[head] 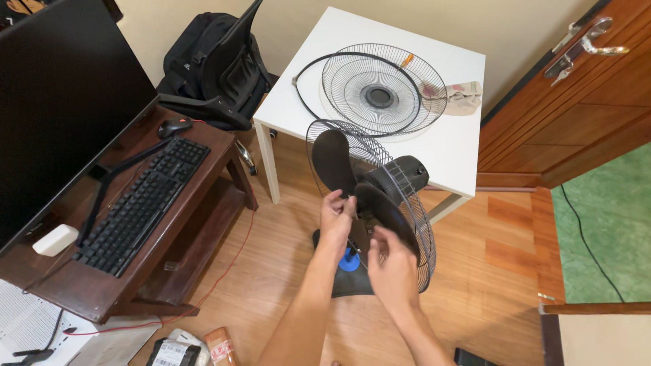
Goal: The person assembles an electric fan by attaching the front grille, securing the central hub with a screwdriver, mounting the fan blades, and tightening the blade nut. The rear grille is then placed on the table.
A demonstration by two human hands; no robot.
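A black standing fan (397, 183) stands on the wooden floor with its front grille off. Its dark blades (333, 161) sit in the rear wire guard (412, 224). My left hand (336, 215) grips a blade near the hub. Fingers curled, my right hand (392, 266) rests on the lower blade in front of the guard. The fan's base and a blue part (350, 261) show between my forearms. The removed front grille (377, 88) and a black rim ring (306, 76) lie on the white table (468, 142).
A dark wooden desk (193, 203) at left carries a monitor (61, 102), keyboard (139, 203) and mouse (174, 126). A black backpack (220, 68) leans by the wall. A crumpled cloth (464, 96) lies on the table. A wooden door (576, 88) is at right.
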